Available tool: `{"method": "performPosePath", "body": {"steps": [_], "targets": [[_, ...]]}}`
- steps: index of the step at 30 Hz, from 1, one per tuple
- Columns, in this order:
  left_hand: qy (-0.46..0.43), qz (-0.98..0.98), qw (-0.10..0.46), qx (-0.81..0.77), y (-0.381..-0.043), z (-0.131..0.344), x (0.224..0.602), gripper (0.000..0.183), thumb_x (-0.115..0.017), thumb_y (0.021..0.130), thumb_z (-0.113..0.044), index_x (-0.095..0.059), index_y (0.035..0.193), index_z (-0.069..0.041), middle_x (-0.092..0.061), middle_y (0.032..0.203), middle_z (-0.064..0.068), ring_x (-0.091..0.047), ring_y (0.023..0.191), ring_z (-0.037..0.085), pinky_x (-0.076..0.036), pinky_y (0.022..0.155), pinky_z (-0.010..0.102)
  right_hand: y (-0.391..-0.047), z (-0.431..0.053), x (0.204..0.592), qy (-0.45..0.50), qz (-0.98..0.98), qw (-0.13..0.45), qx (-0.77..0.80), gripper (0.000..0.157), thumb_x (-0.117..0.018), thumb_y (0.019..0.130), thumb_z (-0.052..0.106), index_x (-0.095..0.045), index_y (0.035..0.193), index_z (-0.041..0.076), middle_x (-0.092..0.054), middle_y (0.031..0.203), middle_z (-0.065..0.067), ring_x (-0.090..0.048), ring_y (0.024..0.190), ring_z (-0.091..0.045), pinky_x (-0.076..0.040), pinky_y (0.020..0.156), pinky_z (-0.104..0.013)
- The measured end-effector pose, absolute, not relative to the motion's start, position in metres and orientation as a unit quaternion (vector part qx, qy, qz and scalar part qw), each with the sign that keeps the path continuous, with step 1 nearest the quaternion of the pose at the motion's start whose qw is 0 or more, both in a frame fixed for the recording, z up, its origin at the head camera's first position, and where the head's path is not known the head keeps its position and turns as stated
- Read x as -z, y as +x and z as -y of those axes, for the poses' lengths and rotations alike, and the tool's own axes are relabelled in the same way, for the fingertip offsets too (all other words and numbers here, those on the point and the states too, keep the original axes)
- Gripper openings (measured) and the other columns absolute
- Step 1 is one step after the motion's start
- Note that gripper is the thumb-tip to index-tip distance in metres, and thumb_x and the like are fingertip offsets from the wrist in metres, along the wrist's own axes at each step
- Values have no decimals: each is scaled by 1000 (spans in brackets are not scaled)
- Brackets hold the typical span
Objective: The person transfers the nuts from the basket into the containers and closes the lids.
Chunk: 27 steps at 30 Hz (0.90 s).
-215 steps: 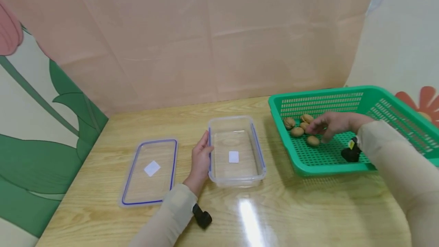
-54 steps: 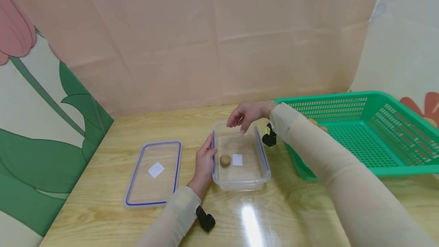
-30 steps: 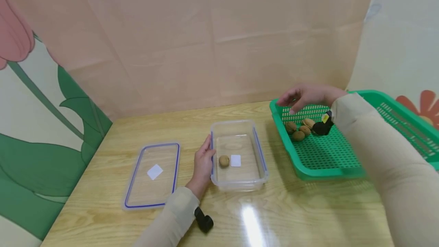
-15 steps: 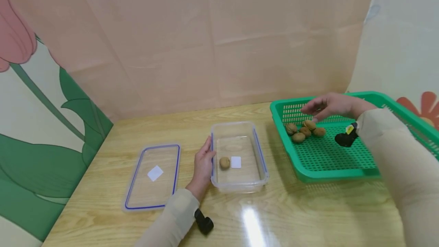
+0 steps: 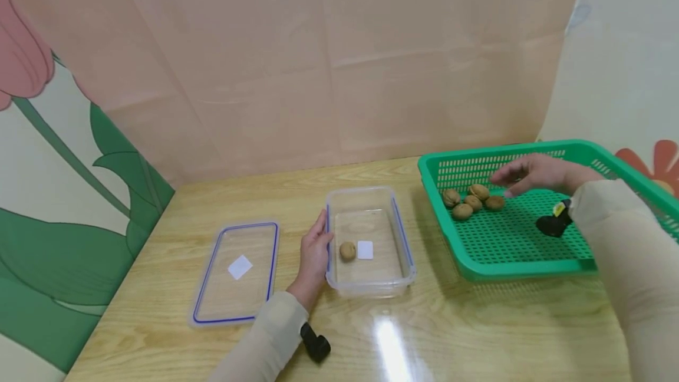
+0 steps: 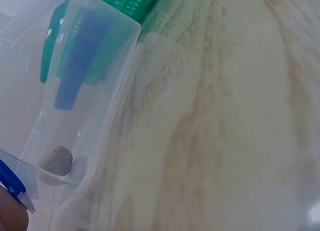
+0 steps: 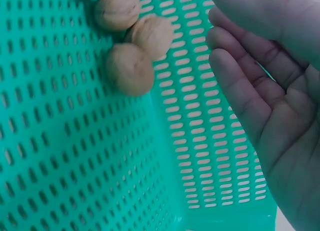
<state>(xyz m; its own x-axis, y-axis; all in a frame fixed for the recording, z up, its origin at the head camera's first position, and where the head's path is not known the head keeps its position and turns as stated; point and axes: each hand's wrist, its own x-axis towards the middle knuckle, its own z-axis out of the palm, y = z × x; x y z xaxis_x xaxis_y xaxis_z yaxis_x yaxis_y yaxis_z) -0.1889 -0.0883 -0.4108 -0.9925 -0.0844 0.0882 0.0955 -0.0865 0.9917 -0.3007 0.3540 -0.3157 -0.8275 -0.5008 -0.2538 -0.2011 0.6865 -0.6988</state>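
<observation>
My left hand (image 5: 314,255) holds the left wall of a clear plastic food container (image 5: 371,282), thumb at the rim and fingers along the outside. One walnut (image 5: 347,251) lies inside it, left of a white square label; the left wrist view shows this walnut (image 6: 56,161) through the wall. On the right, my right hand (image 5: 536,173) hovers within a green basket (image 5: 509,267), fingers loosely bent, palm bare in the right wrist view. Several walnuts (image 5: 473,203) cluster at the basket's left end, just left of my fingertips; some walnuts (image 7: 131,69) show in the right wrist view.
A clear lid (image 5: 236,299) with a blue seal and a white label lies flat on the wooden table (image 5: 424,335), left of the container. A pinkish sheet (image 5: 265,75) hangs behind the table. Flower-patterned panels (image 5: 58,193) flank it.
The container held no walnut in the oldest frame; one lies in it now. My right hand went from over the container back to the basket, lately drifting right. My left hand stays put.
</observation>
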Motion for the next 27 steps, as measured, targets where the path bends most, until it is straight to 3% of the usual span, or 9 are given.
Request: {"method": "performPosePath", "body": {"steps": [6,11,20,27], "targets": [[-3,670,61,740,-189,89,410,51,-36,91,5,-28,142,3,-23,151,14,-19,140,22,-15,116,36,-304,-355,324,-189,-903,213,320,51,-70,80,16,-53,122,-7,-61,120,-9,-55,97,2,-48,81,-20],[3,670,58,740,-189,89,411,51,-36,91,5,-29,142,0,-24,151,13,-19,140,22,-15,116,36,-308,-354,336,-194,-908,216,302,49,-70,80,17,-55,120,-6,-56,124,-21,-56,104,-11,-50,85,-28],[1,670,66,740,-190,89,411,51,-36,90,5,-30,141,2,-25,150,14,-20,140,24,-15,116,37,-314,-355,344,-186,-913,206,298,46,-71,78,19,-59,117,-4,-55,124,-25,-55,109,-34,-49,89,-50],[1,660,59,749,-190,89,413,52,-36,90,5,-29,142,1,-24,151,12,-19,140,22,-15,116,36,-317,-355,350,-193,-914,208,291,44,-71,79,18,-60,115,-4,-58,120,-23,-58,103,-26,-51,86,-43]]}}
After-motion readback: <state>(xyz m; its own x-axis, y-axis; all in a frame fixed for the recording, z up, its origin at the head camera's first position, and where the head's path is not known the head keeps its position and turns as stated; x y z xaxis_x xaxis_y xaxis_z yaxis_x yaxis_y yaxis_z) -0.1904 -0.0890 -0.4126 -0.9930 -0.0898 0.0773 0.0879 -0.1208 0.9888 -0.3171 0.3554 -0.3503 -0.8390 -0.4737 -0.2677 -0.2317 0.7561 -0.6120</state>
